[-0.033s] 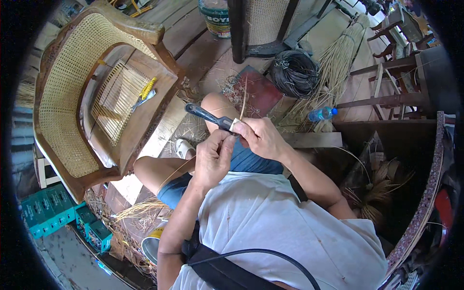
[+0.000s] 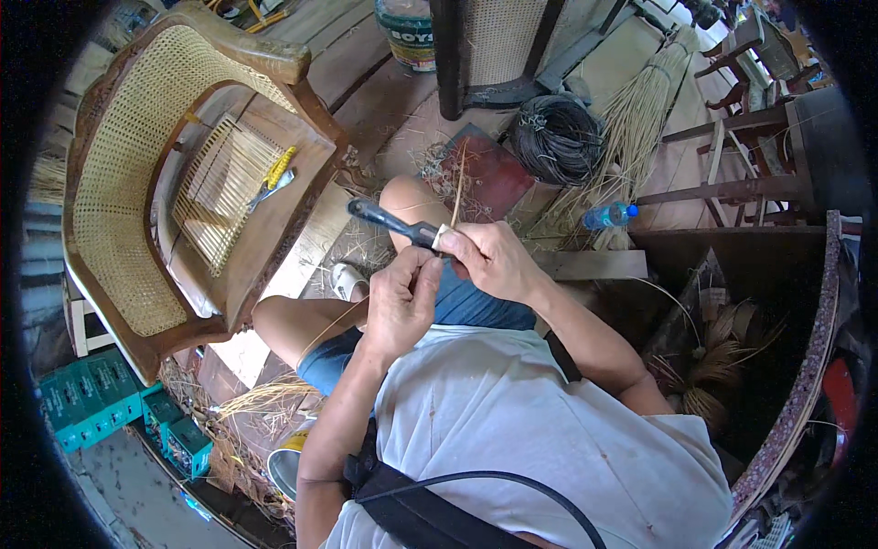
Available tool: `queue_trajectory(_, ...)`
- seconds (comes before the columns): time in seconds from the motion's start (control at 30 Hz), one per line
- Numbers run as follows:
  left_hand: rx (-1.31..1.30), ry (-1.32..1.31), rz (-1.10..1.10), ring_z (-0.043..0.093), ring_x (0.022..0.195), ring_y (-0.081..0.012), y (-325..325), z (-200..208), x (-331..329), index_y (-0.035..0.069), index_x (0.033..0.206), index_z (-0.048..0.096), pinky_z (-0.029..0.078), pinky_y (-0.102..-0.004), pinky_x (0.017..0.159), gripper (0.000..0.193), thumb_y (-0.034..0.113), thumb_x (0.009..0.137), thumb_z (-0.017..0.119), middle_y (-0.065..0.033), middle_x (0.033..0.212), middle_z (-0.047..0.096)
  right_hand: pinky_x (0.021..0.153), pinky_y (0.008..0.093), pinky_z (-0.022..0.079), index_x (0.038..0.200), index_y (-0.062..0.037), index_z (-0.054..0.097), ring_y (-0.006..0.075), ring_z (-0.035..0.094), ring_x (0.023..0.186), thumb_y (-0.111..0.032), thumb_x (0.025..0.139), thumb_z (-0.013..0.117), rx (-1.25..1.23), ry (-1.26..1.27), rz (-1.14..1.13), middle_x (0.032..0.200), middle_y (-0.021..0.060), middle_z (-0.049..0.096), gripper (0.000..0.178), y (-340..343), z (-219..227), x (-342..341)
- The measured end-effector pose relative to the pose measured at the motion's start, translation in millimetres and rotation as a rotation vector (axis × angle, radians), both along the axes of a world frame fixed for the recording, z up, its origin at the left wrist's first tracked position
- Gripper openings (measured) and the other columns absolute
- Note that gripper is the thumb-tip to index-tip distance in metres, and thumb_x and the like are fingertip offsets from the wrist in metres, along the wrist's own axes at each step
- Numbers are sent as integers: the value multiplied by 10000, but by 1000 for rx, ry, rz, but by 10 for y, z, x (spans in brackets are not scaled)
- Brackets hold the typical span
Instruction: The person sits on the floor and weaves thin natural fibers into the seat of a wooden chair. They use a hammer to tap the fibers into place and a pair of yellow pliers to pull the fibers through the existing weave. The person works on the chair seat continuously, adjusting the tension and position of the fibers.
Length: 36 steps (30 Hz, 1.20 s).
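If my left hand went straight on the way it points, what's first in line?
Probably the right hand, with the black-handled tool at its thumb; depth is unclear.

tool (image 2: 382, 216): black | strip (image 2: 459, 188): tan | shorts (image 2: 476, 300): blue | chair back (image 2: 112, 183): yellowish lattice

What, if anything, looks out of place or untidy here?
Thin scraps lie strewn over the red board and nearby floor, and a plastic bottle lies on its side instead of standing. No spilled liquid is visible.
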<state>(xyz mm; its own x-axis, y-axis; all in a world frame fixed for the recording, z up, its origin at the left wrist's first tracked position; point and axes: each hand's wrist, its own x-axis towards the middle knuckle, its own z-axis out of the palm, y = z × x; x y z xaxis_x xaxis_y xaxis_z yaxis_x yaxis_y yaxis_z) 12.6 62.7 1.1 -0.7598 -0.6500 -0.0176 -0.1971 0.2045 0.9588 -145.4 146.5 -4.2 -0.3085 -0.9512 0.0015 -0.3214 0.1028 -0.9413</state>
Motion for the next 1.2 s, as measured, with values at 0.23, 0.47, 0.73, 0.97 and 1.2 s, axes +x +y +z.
queue_trajectory(0.23,-88,-52,-35,458,511,-106,108,210,337,-8,851,588,397,-277,498,96,58,919,575,-70,616,513,421,231,339,790,-7,622,42,440,468,-376,998,495,83,-189,-45,579,-6,525,442,8,64,-201)
queue_trajectory(0.47,-38,-82,-1,437,503,-89,242,323,719,2,837,584,378,-263,483,85,49,908,588,-33,594,495,392,211,307,793,-12,596,30,419,436,-336,1009,473,54,-301,-73,578,-6,518,409,-35,100,-390)
queue_trajectory(0.73,8,-193,-11,522,553,-115,332,577,1256,12,861,603,433,-271,532,44,41,892,591,-67,674,580,363,194,285,818,-12,599,31,395,410,-309,990,504,83,-492,-152,579,6,505,356,-126,290,-719)
queue_trajectory(0.97,-79,-447,-375,632,813,-258,-278,580,1296,-24,1099,646,499,-366,724,355,215,847,721,-153,908,669,409,213,325,857,-5,611,41,431,436,-368,1005,477,27,-134,-160,581,-2,511,415,-146,303,-689)
queue_trajectory(1.2,270,-42,-112,491,605,-85,-424,225,-27,-17,1020,654,411,-261,537,208,165,919,656,-44,705,581,517,326,436,792,0,625,144,563,543,-337,995,501,3,-116,-122,572,68,556,412,-140,350,-141)
